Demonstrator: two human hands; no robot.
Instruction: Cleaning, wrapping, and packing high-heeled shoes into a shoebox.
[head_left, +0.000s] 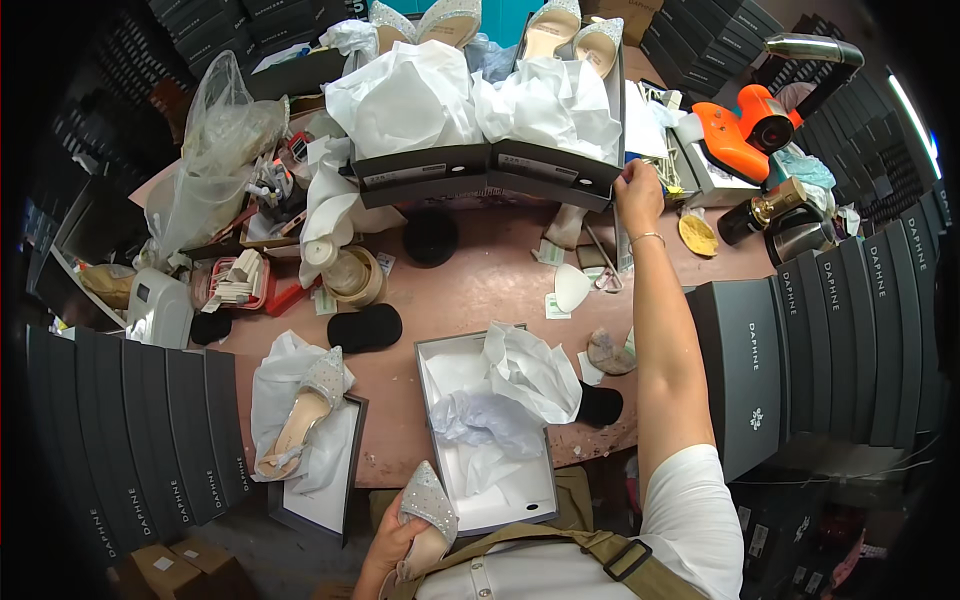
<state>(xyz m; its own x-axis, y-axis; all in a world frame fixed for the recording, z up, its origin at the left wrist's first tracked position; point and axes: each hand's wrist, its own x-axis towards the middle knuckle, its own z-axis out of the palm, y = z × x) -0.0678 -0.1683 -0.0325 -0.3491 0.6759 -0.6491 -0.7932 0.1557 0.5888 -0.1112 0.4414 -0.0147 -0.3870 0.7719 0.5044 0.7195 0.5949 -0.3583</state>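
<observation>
Low in the picture, near my body, my left hand (pixel 391 540) is closed round a pale, pointed flat shoe (pixel 430 502) studded with sparkling stones. A matching shoe (pixel 312 400) lies on white tissue over a dark box lid (pixel 350 470) at the left. Between them an open shoe box (pixel 541 470) with a white inside holds crumpled tissue paper (pixel 530 375). My right arm stretches far forward. The fingers of my right hand (pixel 640 200) are closed beside the right end of a tissue-filled shoe box (pixel 555 175); what they grip, if anything, is hidden.
Stacks of dark shoe boxes flank the table left (pixel 140 430) and right (pixel 850 340). Sparkling shoes (pixel 550 30) stand behind the tissue at the back. An orange tool (pixel 735 140) sits back right. Black pads (pixel 365 327), a round container (pixel 352 277) and a plastic bag (pixel 225 140) lie about.
</observation>
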